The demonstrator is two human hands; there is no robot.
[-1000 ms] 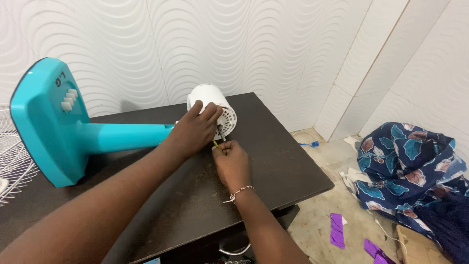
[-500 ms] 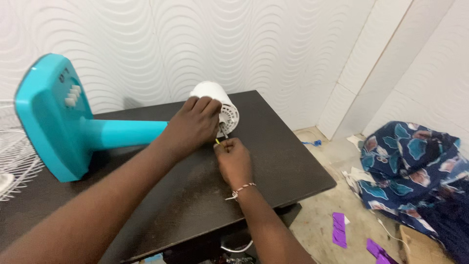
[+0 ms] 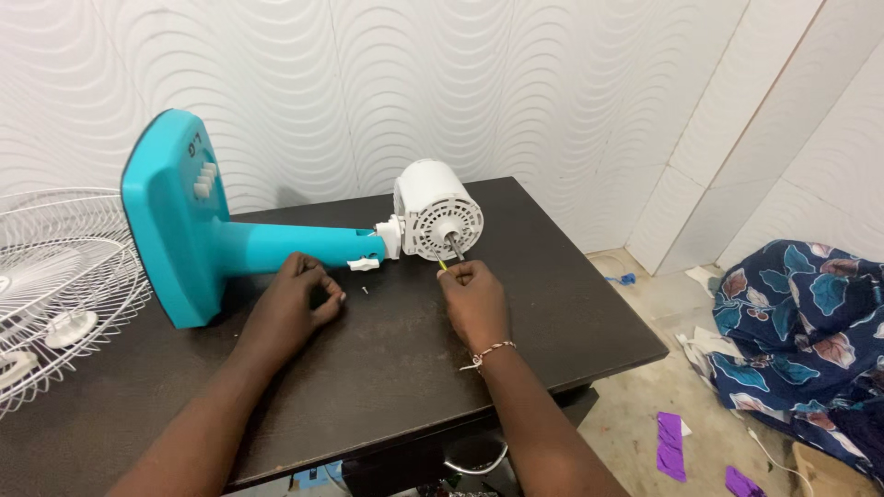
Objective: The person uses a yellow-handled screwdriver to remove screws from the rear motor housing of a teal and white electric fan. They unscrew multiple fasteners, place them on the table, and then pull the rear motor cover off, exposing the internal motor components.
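Note:
A turquoise fan stand lies on its side on a dark table, its base toward the left. The white motor housing sits at the stand's right end, its shaft pointing at me. My right hand is closed around a small tool with a yellow-green tip, just below the shaft. My left hand rests on the table under the stand's neck, fingers loosely curled with nothing in them. A tiny dark screw lies on the table between my hands.
A white wire fan grille lies at the table's left end. A blue floral cloth is heaped on the floor at the right, with purple scraps beside it. White wavy wall panels stand right behind the table.
My left hand has let go of the motor housing and dropped to the table. The housing's face and shaft are now uncovered. The view has shifted left.

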